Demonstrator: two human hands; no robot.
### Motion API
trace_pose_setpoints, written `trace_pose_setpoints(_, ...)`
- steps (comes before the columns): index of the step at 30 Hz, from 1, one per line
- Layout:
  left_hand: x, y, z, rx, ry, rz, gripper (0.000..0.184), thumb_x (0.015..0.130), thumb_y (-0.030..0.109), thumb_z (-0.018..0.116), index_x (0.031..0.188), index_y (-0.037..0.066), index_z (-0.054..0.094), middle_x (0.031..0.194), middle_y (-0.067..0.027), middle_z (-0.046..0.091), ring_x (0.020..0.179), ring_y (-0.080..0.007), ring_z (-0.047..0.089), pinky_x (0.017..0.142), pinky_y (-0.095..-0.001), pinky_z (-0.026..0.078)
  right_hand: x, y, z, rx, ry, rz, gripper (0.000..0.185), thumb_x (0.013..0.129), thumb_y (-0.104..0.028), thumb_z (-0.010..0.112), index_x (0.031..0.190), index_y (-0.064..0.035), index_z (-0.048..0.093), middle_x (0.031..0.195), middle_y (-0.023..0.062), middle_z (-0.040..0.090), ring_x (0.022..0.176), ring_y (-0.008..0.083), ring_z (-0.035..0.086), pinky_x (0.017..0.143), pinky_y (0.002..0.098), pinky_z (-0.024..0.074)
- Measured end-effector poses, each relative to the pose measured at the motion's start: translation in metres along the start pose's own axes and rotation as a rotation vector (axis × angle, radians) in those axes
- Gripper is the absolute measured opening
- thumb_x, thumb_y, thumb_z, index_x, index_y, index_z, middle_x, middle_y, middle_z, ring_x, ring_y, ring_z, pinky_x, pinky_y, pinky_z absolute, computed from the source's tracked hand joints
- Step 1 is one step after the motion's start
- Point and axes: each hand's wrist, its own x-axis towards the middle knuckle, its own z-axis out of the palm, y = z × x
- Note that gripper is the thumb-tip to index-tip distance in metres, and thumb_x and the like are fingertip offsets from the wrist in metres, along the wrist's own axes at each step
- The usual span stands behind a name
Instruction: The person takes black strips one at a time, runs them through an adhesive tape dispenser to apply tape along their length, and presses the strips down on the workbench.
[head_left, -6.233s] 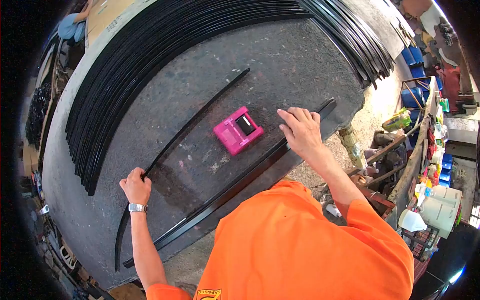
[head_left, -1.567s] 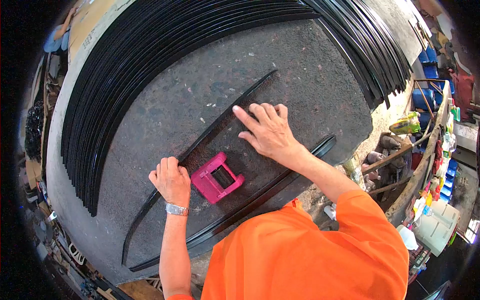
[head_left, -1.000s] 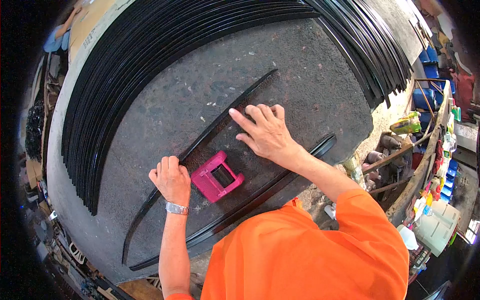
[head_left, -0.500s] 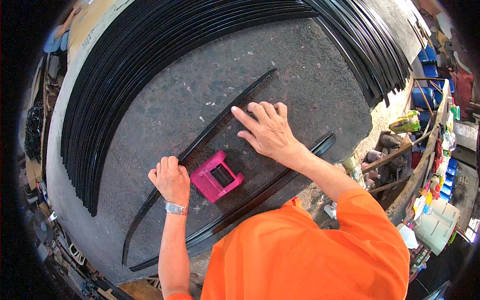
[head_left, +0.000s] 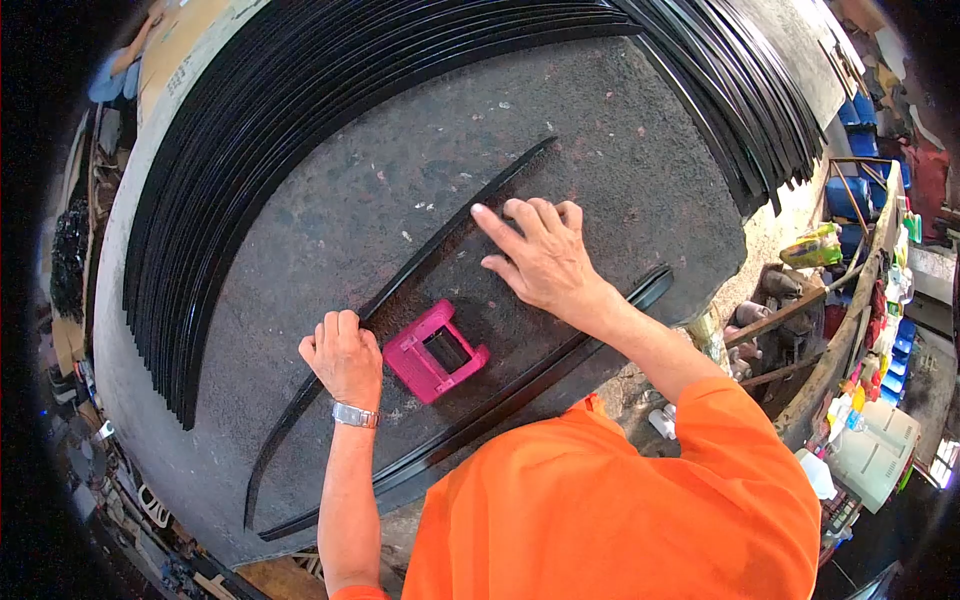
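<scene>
A long, curved black strip (head_left: pixel 430 249) lies diagonally on the dark tabletop. My left hand (head_left: pixel 343 360), with a metal watch at the wrist, has its fingers curled closed on the strip's middle part. My right hand (head_left: pixel 545 255) is open farther up; its extended index fingertip rests at the strip's edge, and the other fingers are bent apart. Between my hands and nearer my body sits a pink plastic holder (head_left: pixel 415 368) with a dark rectangular opening. Closer to me, more black strips (head_left: pixel 480 415) lie along the table's near edge, partly behind my left forearm.
A large row of curved black strips (head_left: pixel 215 215) covers the far and left side of the table (head_left: pixel 330 215). Another bundle (head_left: pixel 725 100) fans out at the upper right. Beyond the right edge stand a wooden rail (head_left: pixel 845 330) and assorted bottles and containers.
Almost nothing differs. My right hand has shifted very slightly to the right, its index finger still at the strip; my left hand stays on it.
</scene>
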Motion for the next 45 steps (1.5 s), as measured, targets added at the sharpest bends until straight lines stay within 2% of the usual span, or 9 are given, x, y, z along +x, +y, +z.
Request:
trace_pose_setpoints(5, -0.001, -0.001, 0.001, -0.005, 0.001, -0.004, 0.018, 0.076, 0.006, 0.07, 0.085, 0.013, 0.056, 0.085, -0.0042, 0.056, 0.084, -0.0254, 0.057, 0.083, -0.0414, 0.039, -0.001, -0.004, 0.005, 0.019, -0.039, -0.012, 0.067, 0.084, -0.039, 0.077, 0.145, -0.0202, 0.054, 0.118, 0.0057, 0.052, 0.11, 0.0247, 0.051, 0.092, 0.0453, 0.0349)
trace_pose_setpoints(8, -0.002, -0.002, 0.002, -0.013, 0.001, -0.01, 0.018, 0.076, 0.006, 0.07, 0.086, 0.013, 0.056, 0.086, -0.0042, 0.056, 0.083, -0.0255, 0.057, 0.083, -0.0415, 0.039, 0.001, 0.006, 0.0, -0.028, 0.022, 0.006, 0.066, 0.082, -0.038, 0.078, 0.141, -0.0184, 0.056, 0.117, 0.0059, 0.053, 0.108, 0.0241, 0.052, 0.091, 0.0449, 0.0349)
trace_pose_setpoints(18, -0.001, -0.001, 0.002, -0.005, 0.014, -0.01, 0.018, 0.077, 0.006, 0.07, 0.086, 0.013, 0.056, 0.085, -0.0044, 0.056, 0.083, -0.0256, 0.057, 0.082, -0.0415, 0.039, 0.004, 0.09, -0.019, -0.266, 0.082, 0.197, 0.07, 0.084, -0.043, 0.075, 0.145, -0.017, 0.052, 0.119, 0.0052, 0.055, 0.11, 0.0234, 0.053, 0.089, 0.0449, 0.0339)
trace_pose_setpoints(23, -0.002, -0.001, 0.001, -0.018, 0.003, -0.015, 0.017, 0.077, 0.005, 0.069, 0.087, 0.013, 0.056, 0.086, -0.0043, 0.056, 0.084, -0.0253, 0.058, 0.083, -0.0412, 0.039, -0.009, 0.122, -0.022, -0.339, 0.078, 0.291, 0.057, 0.088, -0.041, 0.074, 0.137, -0.016, 0.061, 0.125, 0.0065, 0.055, 0.116, 0.0253, 0.052, 0.094, 0.0455, 0.0347)
trace_pose_setpoints(31, -0.001, -0.002, -0.001, -0.023, -0.016, -0.005, 0.016, 0.077, 0.004, 0.067, 0.085, 0.011, 0.056, 0.086, -0.0048, 0.057, 0.086, -0.0257, 0.058, 0.082, -0.0415, 0.038, -0.031, 0.089, -0.024, -0.281, 0.068, 0.268, 0.051, 0.085, -0.026, 0.077, 0.133, -0.0148, 0.063, 0.127, 0.0066, 0.056, 0.116, 0.0251, 0.053, 0.093, 0.0457, 0.0359)
trace_pose_setpoints(36, -0.002, -0.003, 0.002, -0.027, 0.005, 0.01, 0.019, 0.074, 0.005, 0.071, 0.084, 0.012, 0.055, 0.084, -0.0056, 0.054, 0.082, -0.0267, 0.056, 0.081, -0.0414, 0.039, -0.024, 0.05, -0.026, -0.094, 0.045, 0.18, 0.054, 0.082, -0.024, 0.078, 0.133, -0.0167, 0.062, 0.118, 0.0031, 0.057, 0.11, 0.0229, 0.056, 0.091, 0.0446, 0.0361)
trace_pose_setpoints(45, -0.001, -0.002, 0.0, -0.023, -0.005, 0.003, 0.016, 0.077, 0.004, 0.067, 0.085, 0.011, 0.056, 0.086, -0.0049, 0.057, 0.084, -0.0261, 0.058, 0.082, -0.0408, 0.039, 0.005, 0.031, -0.012, -0.082, 0.082, 0.077, 0.058, 0.08, -0.023, 0.079, 0.135, -0.0183, 0.061, 0.117, 0.0045, 0.055, 0.107, 0.0232, 0.055, 0.089, 0.0446, 0.0363)
